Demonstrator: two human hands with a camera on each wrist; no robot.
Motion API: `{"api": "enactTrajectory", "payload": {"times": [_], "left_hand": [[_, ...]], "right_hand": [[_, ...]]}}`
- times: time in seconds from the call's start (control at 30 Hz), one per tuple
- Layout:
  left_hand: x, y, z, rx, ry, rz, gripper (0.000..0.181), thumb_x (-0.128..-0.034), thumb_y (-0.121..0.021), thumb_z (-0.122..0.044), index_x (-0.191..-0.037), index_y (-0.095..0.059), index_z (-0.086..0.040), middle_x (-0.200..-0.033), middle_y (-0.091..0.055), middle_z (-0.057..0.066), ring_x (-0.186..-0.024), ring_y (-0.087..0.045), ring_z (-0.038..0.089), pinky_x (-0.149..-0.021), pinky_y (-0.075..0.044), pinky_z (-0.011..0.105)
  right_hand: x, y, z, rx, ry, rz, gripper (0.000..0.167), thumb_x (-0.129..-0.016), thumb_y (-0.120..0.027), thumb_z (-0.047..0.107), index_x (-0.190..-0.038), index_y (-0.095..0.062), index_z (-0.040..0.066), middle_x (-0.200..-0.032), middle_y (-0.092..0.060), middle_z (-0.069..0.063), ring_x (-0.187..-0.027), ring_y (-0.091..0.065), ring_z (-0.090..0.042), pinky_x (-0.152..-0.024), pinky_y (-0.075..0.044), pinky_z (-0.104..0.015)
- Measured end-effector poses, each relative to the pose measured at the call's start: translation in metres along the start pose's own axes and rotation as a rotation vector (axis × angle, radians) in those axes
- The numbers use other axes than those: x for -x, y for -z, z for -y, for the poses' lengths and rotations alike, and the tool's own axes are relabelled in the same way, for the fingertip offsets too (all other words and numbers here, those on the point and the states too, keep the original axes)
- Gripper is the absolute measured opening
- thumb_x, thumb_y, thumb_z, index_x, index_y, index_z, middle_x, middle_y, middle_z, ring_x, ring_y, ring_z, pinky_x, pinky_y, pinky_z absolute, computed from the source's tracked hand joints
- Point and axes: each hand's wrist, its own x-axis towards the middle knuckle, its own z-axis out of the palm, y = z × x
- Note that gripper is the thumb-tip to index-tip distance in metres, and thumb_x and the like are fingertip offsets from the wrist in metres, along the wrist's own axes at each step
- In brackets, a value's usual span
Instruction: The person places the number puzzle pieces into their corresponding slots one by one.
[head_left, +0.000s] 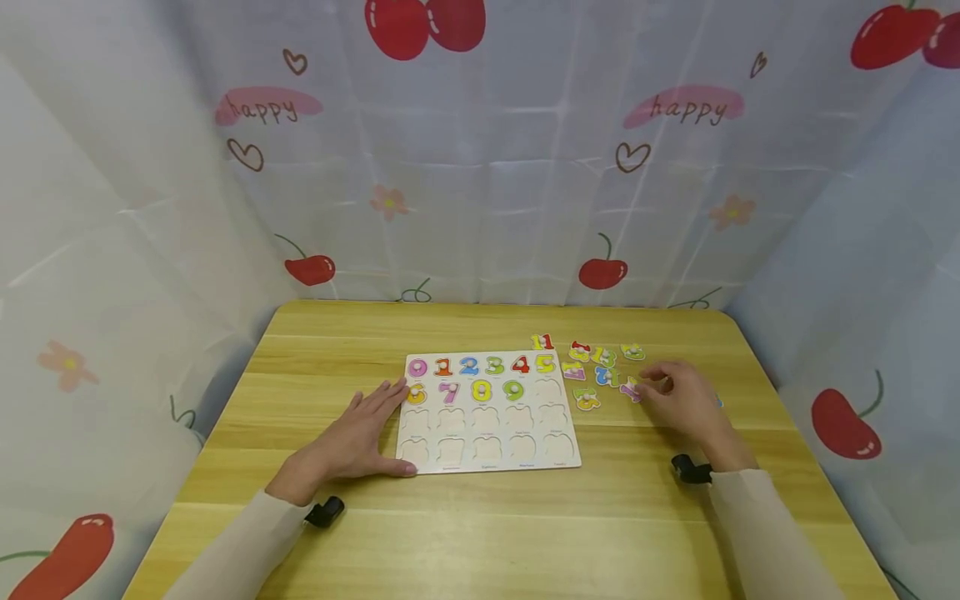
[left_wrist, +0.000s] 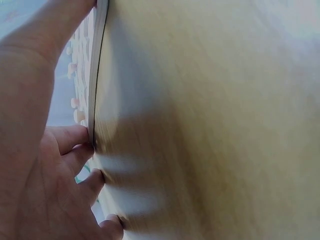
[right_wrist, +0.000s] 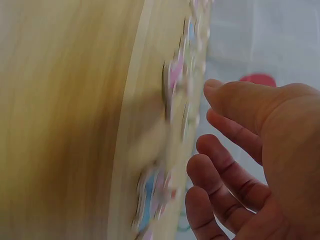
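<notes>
A pale wooden number puzzle board (head_left: 467,427) lies on the table, with digits 0 to 9 in its upper two rows and bare recesses below. My left hand (head_left: 352,437) rests at its left side, fingers and thumb spread and touching the edge; the left wrist view shows the board's edge (left_wrist: 93,75) against the fingers. To the right, my right hand (head_left: 686,404) hovers with loosely bent fingers beside a purple number piece (head_left: 630,389). In the right wrist view, a gap separates the fingers from that purple piece (right_wrist: 176,72), and nothing is held.
Several loose knobbed pieces lie right of the board, including a yellow-green one (head_left: 586,399), a blue one (head_left: 607,377) and a red one (head_left: 580,350). An 11 piece (head_left: 542,342) touches the board's top edge. A printed curtain (head_left: 487,233) surrounds the wooden table (head_left: 480,533).
</notes>
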Motion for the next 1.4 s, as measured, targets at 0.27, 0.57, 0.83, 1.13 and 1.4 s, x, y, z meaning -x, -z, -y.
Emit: {"api": "enactTrajectory", "payload": {"times": [0.27,0.57,0.83,1.13,1.4], "left_hand": [[-0.001,0.001,-0.001,-0.006,0.0,-0.004,0.14,-0.0846,-0.095,-0.076,-0.184,-0.029,-0.004,-0.195,-0.028,0.015,-0.181,-0.025,0.049,-0.142,-0.02,0.083],[-0.002,-0.001,0.001,-0.002,0.003,0.002,0.14,-0.0843,-0.094,-0.079,-0.185,-0.029,-0.005,-0.195,-0.028,0.014,-0.181,-0.025,0.048,-0.143,-0.019,0.082],[-0.001,-0.001,0.0,-0.002,0.002,-0.001,0.14,-0.0847,-0.094,-0.078,-0.185,-0.03,-0.004,-0.195,-0.028,0.014,-0.181,-0.025,0.048,-0.142,-0.019,0.082],[0.0,0.0,-0.001,-0.006,0.011,0.005,0.139,-0.0849,-0.094,-0.077,-0.185,-0.029,-0.005,-0.195,-0.029,0.014,-0.181,-0.025,0.048,-0.143,-0.019,0.082],[-0.001,0.001,-0.001,-0.01,0.01,0.004,0.14,-0.0845,-0.094,-0.078,-0.185,-0.03,-0.005,-0.195,-0.029,0.013,-0.181,-0.025,0.047,-0.143,-0.019,0.081]], "right_hand": [[0.014,0.021,-0.038,0.045,0.019,0.037,0.017,-0.103,-0.09,0.014,-0.115,-0.088,0.002,-0.107,-0.078,-0.017,-0.09,-0.073,-0.024,-0.077,-0.057,-0.032],[0.019,0.027,-0.047,0.069,0.009,0.084,0.015,-0.103,-0.087,0.009,-0.116,-0.088,0.002,-0.109,-0.079,-0.019,-0.091,-0.072,-0.023,-0.077,-0.058,-0.03],[0.019,0.029,-0.046,0.052,0.005,0.092,0.015,-0.104,-0.083,0.004,-0.117,-0.087,-0.002,-0.108,-0.079,-0.021,-0.091,-0.074,-0.023,-0.076,-0.059,-0.027],[0.018,0.027,-0.042,0.042,-0.015,0.093,0.012,-0.105,-0.086,0.008,-0.115,-0.088,0.001,-0.104,-0.084,-0.015,-0.088,-0.075,-0.018,-0.073,-0.056,-0.025],[0.014,0.018,-0.024,0.044,0.027,0.07,0.009,-0.104,-0.088,0.01,-0.11,-0.088,0.003,-0.092,-0.084,-0.006,-0.079,-0.068,-0.008,-0.07,-0.053,-0.024]]}}
